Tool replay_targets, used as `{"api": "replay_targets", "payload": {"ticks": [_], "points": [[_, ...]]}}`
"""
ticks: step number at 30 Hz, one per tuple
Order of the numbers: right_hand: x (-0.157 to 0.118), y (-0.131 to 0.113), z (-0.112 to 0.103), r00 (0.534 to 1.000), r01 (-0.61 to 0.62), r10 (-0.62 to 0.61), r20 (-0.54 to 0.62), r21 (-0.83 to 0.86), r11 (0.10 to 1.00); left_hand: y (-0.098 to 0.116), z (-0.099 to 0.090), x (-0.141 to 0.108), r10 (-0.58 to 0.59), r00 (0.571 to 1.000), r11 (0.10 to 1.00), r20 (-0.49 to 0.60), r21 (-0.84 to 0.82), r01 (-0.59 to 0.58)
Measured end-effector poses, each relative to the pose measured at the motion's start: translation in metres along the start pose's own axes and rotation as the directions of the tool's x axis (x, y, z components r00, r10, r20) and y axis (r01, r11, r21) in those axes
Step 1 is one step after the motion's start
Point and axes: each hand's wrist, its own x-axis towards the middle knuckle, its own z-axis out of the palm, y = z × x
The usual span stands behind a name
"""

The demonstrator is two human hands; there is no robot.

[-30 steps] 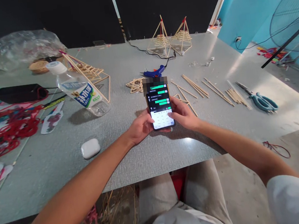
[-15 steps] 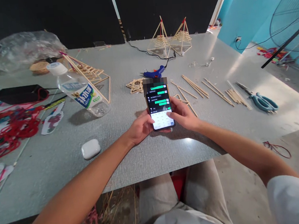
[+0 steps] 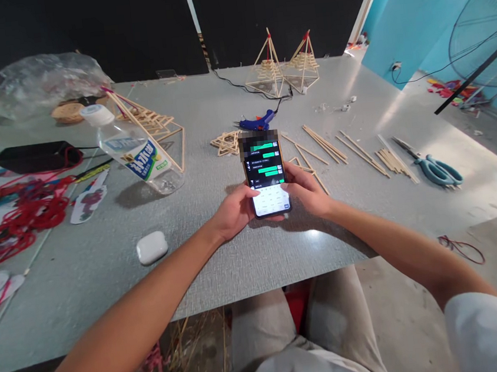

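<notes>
A smartphone (image 3: 267, 175) is held upright above the grey table, its screen showing a chat with green bubbles over a white keyboard. My left hand (image 3: 235, 212) grips its left side, thumb on the upper left of the keyboard. On the other side, my right hand (image 3: 306, 192) holds the right edge, its thumb at the keyboard's upper right. The fingers behind the phone are mostly hidden. Just beyond the phone lie a blue glue gun (image 3: 257, 120) and a small star-shaped stick frame (image 3: 226, 143). Part of another stick frame (image 3: 306, 165) shows behind my right hand.
Loose wooden sticks (image 3: 324, 143) and blue-handled scissors (image 3: 435, 167) lie to the right. Stick pyramids (image 3: 270, 68) stand at the back. Leftward are a tilted plastic bottle (image 3: 138, 153), a white earbud case (image 3: 152, 247), a black box (image 3: 36, 157) and red cord (image 3: 34, 223).
My left thumb has moved up from the keyboard's left edge to its upper left. The right thumb has shifted slightly right. Both hands still hold the phone in nearly the same place.
</notes>
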Motion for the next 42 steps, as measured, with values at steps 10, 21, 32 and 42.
{"api": "replay_targets", "payload": {"ticks": [10, 21, 32, 42], "points": [[0.002, -0.005, 0.003, 0.997, -0.006, 0.004, -0.08, -0.033, 0.999, 0.0, -0.007, -0.001, 0.027, 0.996, 0.999, 0.085, -0.034, -0.024], [-0.002, 0.004, 0.002, 0.999, 0.029, -0.027, 0.033, -0.07, 0.997, 0.005, 0.001, -0.001, 0.023, 0.996, 1.0, 0.087, -0.003, -0.022], [-0.004, 0.015, 0.001, 0.955, 0.18, -0.147, 0.259, -0.109, 0.977, 0.003, -0.005, 0.005, 0.039, 0.999, 0.998, 0.022, -0.047, -0.038], [-0.005, 0.024, -0.008, 0.958, 0.195, -0.164, 0.237, -0.114, 0.974, 0.004, -0.003, -0.001, -0.011, 0.999, 1.0, 0.044, -0.027, 0.013]]}}
